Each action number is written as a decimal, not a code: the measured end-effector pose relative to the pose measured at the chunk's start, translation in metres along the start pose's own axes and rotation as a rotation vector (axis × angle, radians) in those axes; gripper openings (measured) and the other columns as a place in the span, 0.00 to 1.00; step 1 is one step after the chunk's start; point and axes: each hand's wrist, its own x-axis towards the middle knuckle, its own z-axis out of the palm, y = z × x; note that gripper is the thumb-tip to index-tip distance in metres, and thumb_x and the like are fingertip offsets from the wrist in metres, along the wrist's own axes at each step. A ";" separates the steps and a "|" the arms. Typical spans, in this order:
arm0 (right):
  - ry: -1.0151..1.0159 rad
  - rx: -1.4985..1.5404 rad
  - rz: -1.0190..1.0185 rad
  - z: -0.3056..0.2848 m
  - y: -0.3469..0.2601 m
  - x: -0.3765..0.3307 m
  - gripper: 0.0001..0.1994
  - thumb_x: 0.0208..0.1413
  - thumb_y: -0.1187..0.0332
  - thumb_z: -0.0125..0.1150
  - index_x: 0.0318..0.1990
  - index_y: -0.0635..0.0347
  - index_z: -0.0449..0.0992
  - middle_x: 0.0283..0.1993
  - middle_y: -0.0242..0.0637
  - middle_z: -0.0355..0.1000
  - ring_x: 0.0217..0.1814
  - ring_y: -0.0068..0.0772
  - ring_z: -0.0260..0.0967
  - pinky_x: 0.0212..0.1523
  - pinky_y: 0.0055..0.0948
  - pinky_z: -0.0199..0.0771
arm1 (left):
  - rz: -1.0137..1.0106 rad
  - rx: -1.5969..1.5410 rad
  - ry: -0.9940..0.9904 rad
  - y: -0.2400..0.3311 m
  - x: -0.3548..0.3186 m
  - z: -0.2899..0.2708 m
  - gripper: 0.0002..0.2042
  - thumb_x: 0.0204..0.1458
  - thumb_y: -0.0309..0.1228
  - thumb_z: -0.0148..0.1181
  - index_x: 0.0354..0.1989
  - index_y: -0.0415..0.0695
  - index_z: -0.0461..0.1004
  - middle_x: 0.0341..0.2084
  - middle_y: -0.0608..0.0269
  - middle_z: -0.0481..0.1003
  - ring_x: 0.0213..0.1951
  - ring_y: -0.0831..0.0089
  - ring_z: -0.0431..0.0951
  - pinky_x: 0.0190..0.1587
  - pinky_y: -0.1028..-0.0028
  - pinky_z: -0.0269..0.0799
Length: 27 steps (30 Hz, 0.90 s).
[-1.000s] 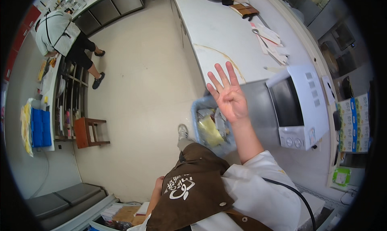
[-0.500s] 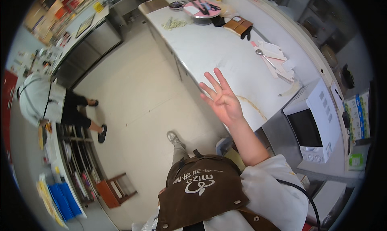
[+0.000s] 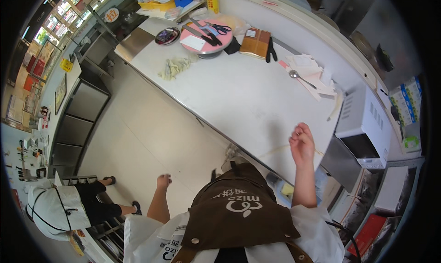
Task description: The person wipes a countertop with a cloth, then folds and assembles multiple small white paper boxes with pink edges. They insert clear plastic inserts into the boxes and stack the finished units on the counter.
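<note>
My right hand (image 3: 302, 143) is raised above the near right part of the white table (image 3: 220, 97), fingers loosely curled, with nothing seen in it. Away from the table's edge, over the floor, hangs my left hand (image 3: 163, 181). Its fingers are curled in too, and no object shows there. Farthest along the table is a pink-topped turntable (image 3: 224, 40) bearing dark-handled knives and scissors (image 3: 219, 29). Beside it lie a crumpled pale cloth (image 3: 175, 68), a brown notebook (image 3: 255, 42) and a black glove (image 3: 271, 52). A metal spoon (image 3: 301, 78) rests on white paper pieces (image 3: 314, 70).
A white microwave (image 3: 366, 125) stands past the table's right end. On the left, another person (image 3: 59, 210) in white top and black shorts is at a rack. Steel cabinets (image 3: 80, 125) line the left side. Beneath my right forearm is a bin-like container (image 3: 285, 189).
My right hand has moved right and lower, its spread fingers now curled. My left hand has come into view. The view has shifted, showing more of the table's far end.
</note>
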 end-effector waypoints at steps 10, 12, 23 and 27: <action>0.134 -0.112 0.233 0.072 0.092 0.180 0.12 0.57 0.78 0.49 0.47 0.60 0.74 0.37 0.31 0.71 0.30 0.22 0.66 0.31 0.21 0.67 | 0.272 0.172 -0.427 0.303 0.072 0.032 0.16 0.60 0.40 0.56 0.44 0.40 0.83 0.26 0.62 0.79 0.30 0.74 0.78 0.39 0.72 0.74; 0.035 -0.208 0.286 0.112 0.115 0.205 0.12 0.57 0.78 0.48 0.47 0.61 0.75 0.37 0.31 0.72 0.30 0.22 0.67 0.31 0.21 0.67 | 0.283 0.212 -0.444 0.352 0.083 0.017 0.16 0.61 0.40 0.56 0.43 0.40 0.83 0.25 0.63 0.78 0.30 0.75 0.78 0.38 0.72 0.73; 0.218 -0.658 0.387 0.197 0.249 0.256 0.14 0.64 0.73 0.49 0.53 0.58 0.77 0.41 0.33 0.77 0.35 0.24 0.75 0.37 0.24 0.72 | 0.430 -0.049 -0.559 0.659 0.308 0.042 0.17 0.64 0.41 0.53 0.41 0.39 0.82 0.21 0.66 0.75 0.24 0.78 0.73 0.28 0.75 0.67; 0.266 -0.697 0.544 0.244 0.291 0.255 0.15 0.65 0.73 0.51 0.56 0.60 0.77 0.44 0.35 0.78 0.37 0.27 0.76 0.40 0.25 0.74 | 0.378 -0.192 -0.565 0.748 0.375 0.127 0.17 0.63 0.42 0.52 0.41 0.40 0.81 0.22 0.63 0.76 0.22 0.76 0.73 0.24 0.73 0.65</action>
